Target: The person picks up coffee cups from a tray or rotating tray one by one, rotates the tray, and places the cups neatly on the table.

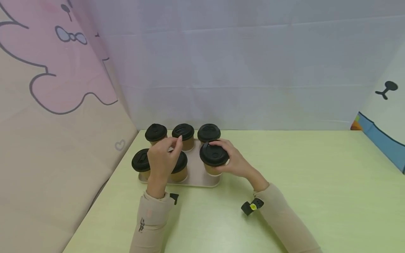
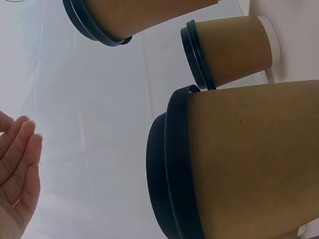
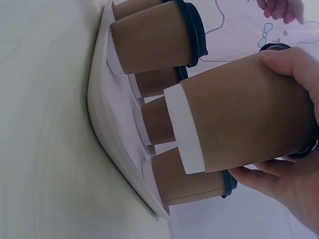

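My right hand [image 1: 235,160] grips a brown paper coffee cup [image 3: 239,112] with a black lid [image 1: 214,154], thumb on one side and fingers on the other. In the right wrist view its white base is raised off the beige tray [image 3: 112,107]. My left hand [image 1: 162,158] hovers above the front left cups, partly hiding them, its fingers loosely bent with nothing between them. Below it are a front middle cup [image 1: 179,172] and a front left cup [image 1: 141,163]. In the left wrist view the left fingers [image 2: 22,154] stand apart from the nearest cup [image 2: 259,159].
Three more lidded cups line the tray's back: a left one [image 1: 156,133], a middle one [image 1: 183,135] and a right one [image 1: 209,133]. The tray rests on a pale yellow-green table [image 1: 310,182]. A whitish cloth [image 1: 240,70] hangs behind, and a printed cloth [image 1: 63,140] at the left.
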Available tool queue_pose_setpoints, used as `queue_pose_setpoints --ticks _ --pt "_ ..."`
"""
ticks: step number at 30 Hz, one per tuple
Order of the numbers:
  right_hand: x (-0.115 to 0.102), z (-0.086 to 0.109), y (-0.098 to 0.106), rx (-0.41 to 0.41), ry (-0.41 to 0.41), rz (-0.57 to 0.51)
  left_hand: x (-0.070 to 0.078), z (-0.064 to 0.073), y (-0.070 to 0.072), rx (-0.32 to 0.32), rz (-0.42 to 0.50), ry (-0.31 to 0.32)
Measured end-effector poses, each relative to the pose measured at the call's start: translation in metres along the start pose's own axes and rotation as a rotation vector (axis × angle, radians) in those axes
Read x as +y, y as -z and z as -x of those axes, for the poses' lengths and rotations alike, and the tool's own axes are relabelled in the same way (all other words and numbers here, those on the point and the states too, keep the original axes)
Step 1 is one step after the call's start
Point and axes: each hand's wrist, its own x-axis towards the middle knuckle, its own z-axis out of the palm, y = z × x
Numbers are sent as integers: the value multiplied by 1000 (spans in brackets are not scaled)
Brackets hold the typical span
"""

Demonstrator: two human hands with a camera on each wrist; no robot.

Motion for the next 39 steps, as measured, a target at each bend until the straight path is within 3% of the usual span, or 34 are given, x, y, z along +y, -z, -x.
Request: queue_pose_setpoints --ticks 8,21,26,32,39 --pt "-8 0 10 74 -25 59 2 2 -2 -53 -18 -8" --pt "-15 5 36 195 -80 88 6 4 -5 -53 -25 -32" --pt "-13 10 54 255 -62 106 6 4 -7 -37 -6 -42" --pt "-32 14 68 293 -73 127 7 5 -8 -34 -16 -49" --pt "-6 21 82 277 -76 175 7 5 -9 -40 -13 -44"
